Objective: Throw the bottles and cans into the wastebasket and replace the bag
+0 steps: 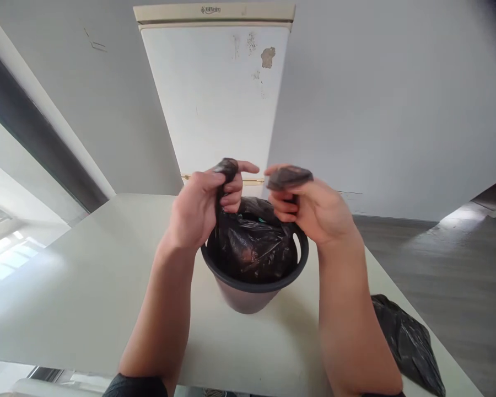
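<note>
A small grey bin [252, 286] stands on a white table [86, 286] with a full black rubbish bag [254, 242] inside it. My left hand [202, 207] is closed around one twisted corner of the bag, held up above the bin's left rim. My right hand [310, 207] pinches the other gathered corner of the same bag above the right rim. The two corners are a short gap apart and do not touch.
A second black plastic bag [409, 344] lies crumpled at the table's right edge. A white fridge [217, 94] stands against the wall behind the table. Grey wooden floor [450, 275] is on the right, and a window on the left.
</note>
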A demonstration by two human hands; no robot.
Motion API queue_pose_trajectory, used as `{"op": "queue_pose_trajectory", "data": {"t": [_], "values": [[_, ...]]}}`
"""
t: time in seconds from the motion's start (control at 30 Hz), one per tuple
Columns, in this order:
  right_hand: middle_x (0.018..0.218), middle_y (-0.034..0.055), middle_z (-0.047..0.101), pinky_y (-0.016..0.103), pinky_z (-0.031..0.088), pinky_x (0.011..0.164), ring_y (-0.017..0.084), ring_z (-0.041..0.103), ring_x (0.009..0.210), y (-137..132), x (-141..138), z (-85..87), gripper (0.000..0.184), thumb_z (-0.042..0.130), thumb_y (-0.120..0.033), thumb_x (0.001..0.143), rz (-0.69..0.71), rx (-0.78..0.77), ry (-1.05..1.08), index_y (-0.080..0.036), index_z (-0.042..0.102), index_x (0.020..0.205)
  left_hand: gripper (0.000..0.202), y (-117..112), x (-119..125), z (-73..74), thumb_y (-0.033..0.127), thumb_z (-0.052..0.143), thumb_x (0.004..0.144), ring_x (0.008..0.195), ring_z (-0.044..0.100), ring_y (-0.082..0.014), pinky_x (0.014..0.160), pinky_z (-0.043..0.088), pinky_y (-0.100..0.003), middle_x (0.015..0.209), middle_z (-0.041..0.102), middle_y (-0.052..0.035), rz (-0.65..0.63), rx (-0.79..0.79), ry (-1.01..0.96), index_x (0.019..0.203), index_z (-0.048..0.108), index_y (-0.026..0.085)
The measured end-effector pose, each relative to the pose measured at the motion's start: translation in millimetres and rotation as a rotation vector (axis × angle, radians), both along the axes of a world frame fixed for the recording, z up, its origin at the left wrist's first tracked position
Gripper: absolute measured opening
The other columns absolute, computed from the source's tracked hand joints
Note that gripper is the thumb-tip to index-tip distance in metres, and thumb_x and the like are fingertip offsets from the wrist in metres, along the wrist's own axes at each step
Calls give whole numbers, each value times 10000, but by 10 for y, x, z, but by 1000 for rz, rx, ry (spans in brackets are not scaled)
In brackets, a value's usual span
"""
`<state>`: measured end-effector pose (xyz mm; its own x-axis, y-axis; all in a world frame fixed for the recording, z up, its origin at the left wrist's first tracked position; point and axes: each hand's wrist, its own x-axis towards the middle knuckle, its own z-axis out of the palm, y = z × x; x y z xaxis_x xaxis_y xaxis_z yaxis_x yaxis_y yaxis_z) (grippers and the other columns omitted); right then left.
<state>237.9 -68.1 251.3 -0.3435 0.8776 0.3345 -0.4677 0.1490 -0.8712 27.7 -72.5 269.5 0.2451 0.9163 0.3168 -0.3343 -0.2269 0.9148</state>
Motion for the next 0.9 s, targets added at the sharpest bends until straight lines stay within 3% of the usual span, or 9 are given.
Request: {"op": "queue_pose_trajectory", "data": {"t": [0.1,0.2,0.27,0.37,0.43,0.53,0.7,0.8,0.9], "values": [[736,-20,487,219,411,490,99,480,589,54,-16,-2,179,674,-169,833,-16,-16,-7,-190,632,1005,212,22,44,-25,339,591,1007,681,651,-178,542,576,-280,742,516,-39,51,10,33,1028,732,183],[697,-38,470,204,386,485,88,467,561,103,-41,-24,123,685,-187,905,-61,-37,-78,-209,594,985,159,84,50,-98,273,688,987,718,695,-181,579,580,-258,748,554,-15,189,83,76,1126,721,205],[691,-52,471,198,363,481,80,455,541,112,-66,-39,172,719,-231,930,-129,-34,-96,-229,559,991,224,126,30,-139,277,754,961,719,707,-173,591,572,-242,749,596,-1,214,146,127,1172,711,219],[691,-57,498,221,334,485,82,432,533,105,-109,-56,262,764,-272,921,-229,7,-90,-245,512,990,241,160,-5,-165,340,809,928,689,699,-158,585,565,-243,787,698,-17,222,247,219,1121,732,217],[693,-48,515,247,329,498,92,423,538,99,-131,-68,285,770,-296,920,-245,28,-116,-246,493,968,210,159,-17,-165,379,804,930,739,722,-168,617,588,-262,922,770,-64,214,292,274,1037,768,203],[707,-35,523,271,335,519,105,429,555,84,-141,-89,301,765,-348,929,-212,49,-210,-246,482,935,206,130,-18,-152,398,843,888,926,769,-241,713,629,-310,1048,796,-103,171,358,350,940,812,201],[824,-11,571,273,353,545,115,468,625,-6,-101,-93,243,731,-343,944,-195,86,-483,-244,510,924,120,25,25,-123,352,889,826,983,776,-303,817,652,-387,914,808,-67,51,431,558,851,843,244],[859,-6,606,269,379,566,120,502,662,-63,-69,-55,204,710,-334,962,-181,119,-560,-244,527,956,27,-20,56,-114,280,835,869,902,781,-252,818,654,-364,936,817,-34,153,479,581,859,843,257],[768,-24,608,276,403,572,121,508,619,-104,-51,-5,196,677,-373,994,0,125,-562,-251,538,1061,53,-16,56,-111,281,790,907,810,775,-214,749,651,-331,888,810,-18,276,486,544,891,827,247]]}}
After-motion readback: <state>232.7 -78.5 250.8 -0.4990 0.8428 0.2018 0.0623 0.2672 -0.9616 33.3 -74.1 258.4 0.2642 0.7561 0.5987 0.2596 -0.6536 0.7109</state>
